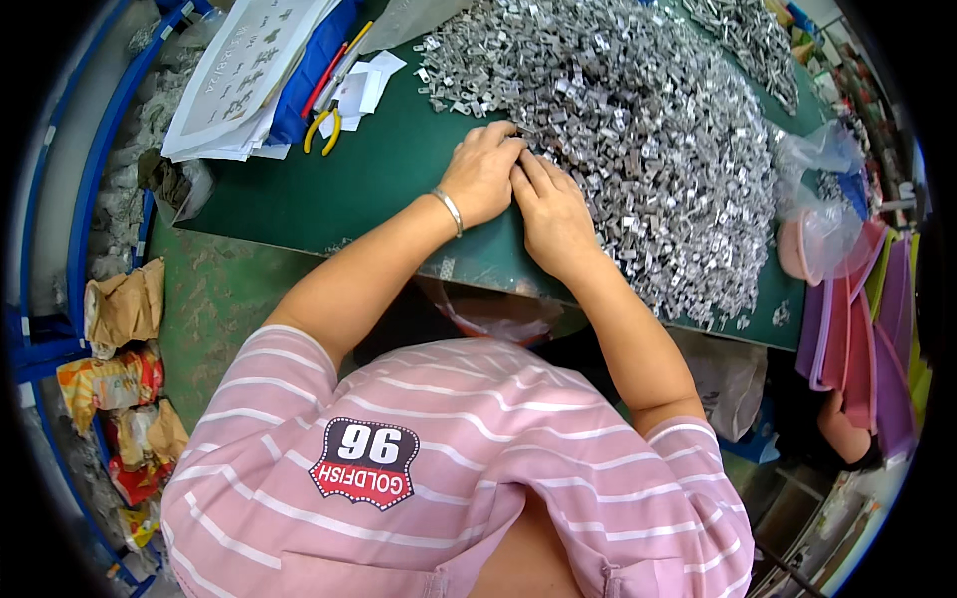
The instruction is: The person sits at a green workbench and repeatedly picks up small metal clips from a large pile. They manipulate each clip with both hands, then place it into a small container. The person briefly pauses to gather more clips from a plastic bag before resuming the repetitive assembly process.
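A broad heap of small silvery metal pieces (658,140) covers the right part of the green tabletop (299,204). At its left edge my two hands meet, their fingertips close together against the pieces. My left hand (483,174), with a metal bangle (450,211) on the wrist, has its fingers bent and pressed together. My right hand (551,211) lies just to the right, fingers curled in toward the left one. Whatever sits between the fingertips is hidden and too small to name.
Yellow-handled pliers (324,128), a red pen-like tool (326,78) and white papers (234,75) lie at the far left. Blue shelving (85,189) stands left. Beyond the table's right edge are a clear plastic bag (817,154) and pink and purple bins (852,339).
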Demonstrator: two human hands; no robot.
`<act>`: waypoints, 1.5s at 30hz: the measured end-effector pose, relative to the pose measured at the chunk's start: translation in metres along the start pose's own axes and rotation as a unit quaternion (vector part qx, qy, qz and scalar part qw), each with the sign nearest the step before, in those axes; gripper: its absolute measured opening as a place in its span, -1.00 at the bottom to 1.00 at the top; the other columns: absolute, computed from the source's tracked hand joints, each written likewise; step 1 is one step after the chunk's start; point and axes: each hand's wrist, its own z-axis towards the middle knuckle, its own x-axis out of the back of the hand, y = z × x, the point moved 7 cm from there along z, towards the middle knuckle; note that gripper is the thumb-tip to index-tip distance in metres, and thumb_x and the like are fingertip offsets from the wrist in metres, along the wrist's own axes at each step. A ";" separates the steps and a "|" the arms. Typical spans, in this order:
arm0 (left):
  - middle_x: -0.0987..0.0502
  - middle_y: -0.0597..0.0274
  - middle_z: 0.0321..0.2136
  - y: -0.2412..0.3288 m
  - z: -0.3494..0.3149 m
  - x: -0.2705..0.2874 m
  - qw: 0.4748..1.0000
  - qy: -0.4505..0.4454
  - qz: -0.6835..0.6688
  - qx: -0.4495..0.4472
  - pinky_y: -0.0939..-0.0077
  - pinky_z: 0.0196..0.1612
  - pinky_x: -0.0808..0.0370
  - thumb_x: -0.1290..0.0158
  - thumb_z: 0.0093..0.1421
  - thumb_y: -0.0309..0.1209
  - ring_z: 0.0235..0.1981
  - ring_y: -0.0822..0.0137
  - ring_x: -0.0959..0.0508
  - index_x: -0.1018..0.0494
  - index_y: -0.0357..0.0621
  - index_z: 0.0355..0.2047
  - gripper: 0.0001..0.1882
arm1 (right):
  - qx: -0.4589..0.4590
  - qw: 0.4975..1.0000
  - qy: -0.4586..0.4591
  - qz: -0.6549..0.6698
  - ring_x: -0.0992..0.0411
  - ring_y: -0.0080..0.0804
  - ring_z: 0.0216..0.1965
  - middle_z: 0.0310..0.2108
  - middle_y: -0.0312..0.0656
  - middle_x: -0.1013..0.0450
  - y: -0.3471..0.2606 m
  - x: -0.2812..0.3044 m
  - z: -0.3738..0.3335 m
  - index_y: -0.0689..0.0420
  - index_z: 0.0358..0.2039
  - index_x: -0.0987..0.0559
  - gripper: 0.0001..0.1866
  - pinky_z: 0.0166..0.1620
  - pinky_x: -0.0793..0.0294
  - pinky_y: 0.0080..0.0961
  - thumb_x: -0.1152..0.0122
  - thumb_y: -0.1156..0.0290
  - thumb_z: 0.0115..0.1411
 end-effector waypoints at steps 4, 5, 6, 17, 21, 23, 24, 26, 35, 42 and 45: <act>-0.53 -0.03 -0.06 0.030 -0.043 0.005 0.994 -0.025 -0.094 -0.055 0.12 0.15 -0.40 -0.01 0.03 -0.71 0.03 -0.11 -0.47 -0.50 -0.24 -0.05 -0.58 | -0.017 0.979 -0.013 0.205 -0.41 0.06 0.15 0.13 0.07 -0.45 0.000 0.013 -0.036 0.28 0.08 -0.52 -0.50 0.22 -0.38 -0.13 -0.05 0.73 0.07; -0.53 -0.03 -0.07 0.037 -0.049 0.013 0.990 -0.041 -0.127 -0.037 0.15 0.12 -0.43 0.05 0.02 -0.77 0.01 -0.10 -0.50 -0.51 -0.25 -0.06 -0.56 | -0.027 0.964 -0.001 0.264 -0.43 0.07 0.13 0.11 0.07 -0.47 0.001 0.017 -0.050 0.27 0.08 -0.52 -0.49 0.22 -0.38 -0.12 -0.05 0.76 0.06; -0.54 -0.03 -0.08 0.039 -0.054 0.022 0.990 -0.027 -0.136 -0.014 0.16 0.10 -0.45 0.06 0.03 -0.77 -0.01 -0.08 -0.51 -0.51 -0.26 -0.07 -0.56 | -0.036 0.965 0.062 0.253 -0.47 0.09 0.08 0.07 0.09 -0.50 0.003 0.029 -0.059 0.26 0.10 -0.51 -0.44 0.21 -0.40 -0.13 -0.01 0.83 0.04; -0.48 0.09 -0.28 0.069 -0.066 0.021 0.995 -0.050 -0.081 0.009 0.31 -0.19 -0.50 -0.30 0.09 -0.45 -0.28 0.09 -0.53 -0.58 -0.25 -0.16 -0.70 | -0.162 0.962 0.095 0.196 -0.47 -0.06 -0.17 -0.18 -0.03 -0.56 0.009 0.040 -0.086 0.22 0.02 -0.53 -0.56 -0.07 -0.46 -0.23 -0.27 0.68 0.08; -0.47 0.11 -0.30 0.064 -0.067 0.019 0.993 -0.051 -0.102 0.030 0.35 -0.25 -0.51 -0.28 0.10 -0.49 -0.32 0.15 -0.53 -0.57 -0.24 -0.16 -0.72 | -0.108 0.976 0.085 0.168 -0.46 -0.04 -0.21 -0.27 -0.08 -0.57 0.006 0.035 -0.086 0.20 -0.05 -0.57 -0.61 -0.08 -0.45 -0.23 -0.28 0.68 0.07; -0.47 0.11 -0.30 0.063 -0.068 0.020 0.991 -0.056 -0.113 0.039 0.37 -0.28 -0.51 -0.26 0.11 -0.52 -0.35 0.19 -0.53 -0.56 -0.24 -0.17 -0.74 | -0.098 0.976 0.108 0.164 -0.49 -0.11 -0.26 -0.29 -0.11 -0.57 0.004 0.039 -0.087 0.20 -0.05 -0.56 -0.63 -0.12 -0.48 -0.31 -0.28 0.68 0.09; -0.47 0.12 -0.30 0.064 -0.068 0.022 0.991 -0.056 -0.112 0.040 0.38 -0.29 -0.51 -0.25 0.11 -0.53 -0.36 0.20 -0.52 -0.55 -0.24 -0.18 -0.75 | -0.093 0.975 0.120 0.162 -0.51 -0.15 -0.29 -0.30 -0.12 -0.57 0.003 0.041 -0.088 0.20 -0.06 -0.56 -0.64 -0.14 -0.50 -0.35 -0.28 0.68 0.10; -0.48 0.12 -0.30 0.065 -0.068 0.021 0.992 -0.057 -0.107 0.038 0.39 -0.31 -0.51 -0.24 0.11 -0.55 -0.39 0.22 -0.52 -0.54 -0.23 -0.19 -0.77 | -0.198 0.941 0.114 0.248 -0.55 -0.27 -0.30 -0.30 -0.13 -0.58 0.009 0.039 -0.097 0.23 -0.07 -0.56 -0.70 -0.19 -0.54 -0.44 -0.28 0.67 0.16; -0.53 0.13 -0.37 0.065 -0.068 0.021 0.991 -0.024 -0.131 0.016 0.46 -0.38 -0.51 -0.24 0.13 -0.60 -0.47 0.27 -0.55 -0.55 -0.26 -0.29 -0.87 | -0.450 0.534 0.074 0.712 -0.63 -0.35 -0.25 -0.23 -0.04 -0.59 0.024 0.003 -0.123 0.32 -0.11 -0.54 -0.79 -0.17 -0.69 -0.53 -0.30 0.59 0.26; -0.59 0.18 -0.35 0.054 -0.069 0.019 0.958 -0.029 -0.260 0.114 0.55 -0.35 -0.56 -0.25 0.16 -0.62 -0.43 0.44 -0.59 -0.59 -0.29 -0.21 -0.82 | -0.435 0.511 0.070 0.738 -0.63 -0.36 -0.27 -0.23 -0.04 -0.60 0.021 0.004 -0.128 0.29 -0.15 -0.54 -0.83 -0.19 -0.70 -0.51 -0.28 0.62 0.26; -0.61 0.17 -0.31 0.039 -0.083 0.013 0.815 -0.077 -0.478 0.318 0.60 -0.32 -0.59 -0.22 0.22 -0.60 -0.37 0.45 -0.62 -0.57 -0.34 -0.14 -0.80 | -0.430 0.519 0.043 0.737 -0.63 -0.36 -0.29 -0.24 -0.06 -0.60 0.008 0.003 -0.134 0.27 -0.17 -0.54 -0.85 -0.21 -0.70 -0.49 -0.27 0.63 0.26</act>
